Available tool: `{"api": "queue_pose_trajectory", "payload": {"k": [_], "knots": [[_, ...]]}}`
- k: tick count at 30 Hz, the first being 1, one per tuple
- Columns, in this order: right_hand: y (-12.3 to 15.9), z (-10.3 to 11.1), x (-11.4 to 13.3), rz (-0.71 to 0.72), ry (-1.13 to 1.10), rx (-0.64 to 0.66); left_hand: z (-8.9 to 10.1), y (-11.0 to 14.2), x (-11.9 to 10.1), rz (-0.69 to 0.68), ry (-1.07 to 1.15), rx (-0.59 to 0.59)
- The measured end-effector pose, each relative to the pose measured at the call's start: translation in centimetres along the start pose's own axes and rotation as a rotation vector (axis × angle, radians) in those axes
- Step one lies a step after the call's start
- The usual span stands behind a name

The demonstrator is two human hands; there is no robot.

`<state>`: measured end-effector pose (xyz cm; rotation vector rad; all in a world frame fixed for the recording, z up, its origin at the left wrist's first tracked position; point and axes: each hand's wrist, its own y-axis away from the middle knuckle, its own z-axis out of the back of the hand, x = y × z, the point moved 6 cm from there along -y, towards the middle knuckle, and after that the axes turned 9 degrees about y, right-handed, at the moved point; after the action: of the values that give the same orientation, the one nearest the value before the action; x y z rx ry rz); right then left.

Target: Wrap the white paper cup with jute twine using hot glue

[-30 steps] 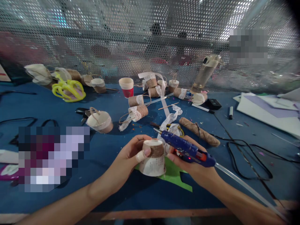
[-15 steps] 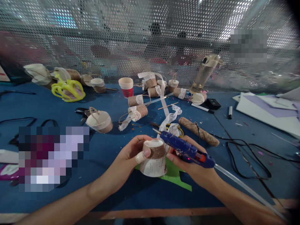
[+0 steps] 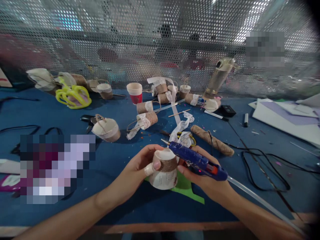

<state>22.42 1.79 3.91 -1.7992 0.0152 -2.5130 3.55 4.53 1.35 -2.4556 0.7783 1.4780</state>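
My left hand (image 3: 137, 168) grips an upturned paper cup (image 3: 164, 170), white with brown twine wound around its upper band. My right hand (image 3: 203, 178) holds a blue glue gun (image 3: 196, 160) with a red trigger; its metal tip points left above the cup's base. A clear glue stick (image 3: 262, 201) trails from the gun's back to the lower right. Under the cup lies a green paper piece (image 3: 186, 190) on the blue table (image 3: 120, 110).
A twine spool (image 3: 212, 140), white lace ribbon (image 3: 181, 128) and several twine-wrapped cups (image 3: 147, 119) lie beyond my hands. A red cup (image 3: 135, 92), yellow object (image 3: 73, 96), bottle (image 3: 218, 78), black cables (image 3: 262, 166) and paper sheets (image 3: 287, 118) ring the table. Perforated metal screen (image 3: 150, 40) behind.
The cup has tilted slightly, and the glue gun's tip has shifted a little left and up over the cup's base. Both hands stay in place.
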Motion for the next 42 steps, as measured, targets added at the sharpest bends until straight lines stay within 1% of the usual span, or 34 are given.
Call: {"api": "queue_pose_trajectory", "payload": {"k": [7, 11, 17, 22, 27, 34, 37, 39, 42], "knots": [[0.2, 0.2, 0.4, -0.006, -0.027, -0.037, -0.2, -0.1, 0.1, 0.005, -0.004, 0.033], [0.2, 0.3, 0.6, 0.003, -0.009, -0.043, -0.3, 0.0, -0.1, 0.007, -0.007, 0.018], [0.1, 0.2, 0.3, -0.003, -0.006, -0.056, -0.1, 0.1, -0.2, -0.007, -0.015, -0.008], [0.1, 0.1, 0.1, -0.004, -0.037, -0.070, -0.2, 0.1, -0.1, -0.008, -0.013, 0.008], [0.2, 0.0, 0.1, -0.002, -0.067, -0.056, -0.3, 0.1, -0.1, -0.022, -0.021, 0.047], [0.2, 0.3, 0.1, -0.028, -0.023, -0.045, -0.4, 0.0, -0.1, 0.016, 0.006, 0.066], [0.3, 0.1, 0.0, -0.046, -0.014, 0.000, -0.4, 0.0, 0.2, 0.066, 0.053, 0.057], [0.3, -0.1, 0.0, -0.041, -0.020, 0.033, -0.4, 0.1, 0.5, 0.108, 0.096, 0.057], [0.2, -0.3, 0.1, -0.007, -0.021, 0.024, -0.6, 0.2, 1.0, 0.134, 0.118, 0.070]]}}
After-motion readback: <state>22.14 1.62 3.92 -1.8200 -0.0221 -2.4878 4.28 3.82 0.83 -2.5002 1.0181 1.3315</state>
